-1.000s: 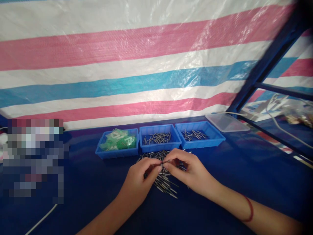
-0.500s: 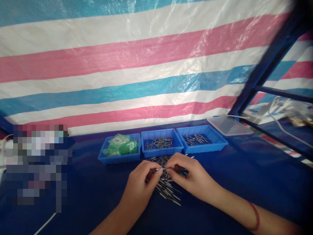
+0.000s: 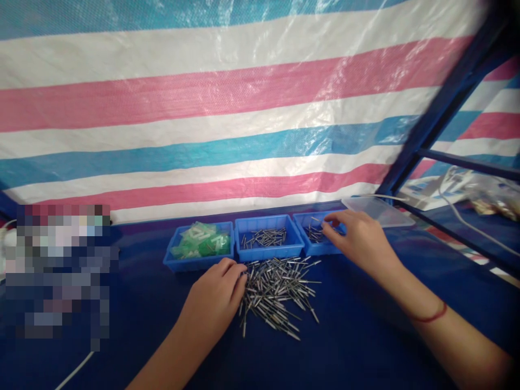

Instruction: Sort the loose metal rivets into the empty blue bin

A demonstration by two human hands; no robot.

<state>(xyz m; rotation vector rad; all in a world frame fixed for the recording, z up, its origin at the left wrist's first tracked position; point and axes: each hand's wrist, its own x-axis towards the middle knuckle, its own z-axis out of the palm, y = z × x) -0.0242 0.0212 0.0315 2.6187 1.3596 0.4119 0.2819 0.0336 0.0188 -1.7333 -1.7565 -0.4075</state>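
Note:
Slim metal pins that look like blind rivets lie in a loose pile on the blue table. My left hand rests at the pile's left edge, its fingers curled together. What sits between those fingertips is hidden. Over the right blue tray, my right hand reaches in from the right, thumb and forefinger closed near the short metal pins inside. Whether a pin is pinched there is too small to tell. Short metal pins also lie in the middle blue tray.
The left blue tray holds green and clear plastic packets. A clear plastic lid lies behind my right hand. A dark blue frame post rises at right, before a striped plastic sheet. A white cable runs at lower left.
My hands, together over the pile with a thin metal piece between them, have parted. The right moved up and right to the right tray; the left drew back slightly left, uncovering the pile.

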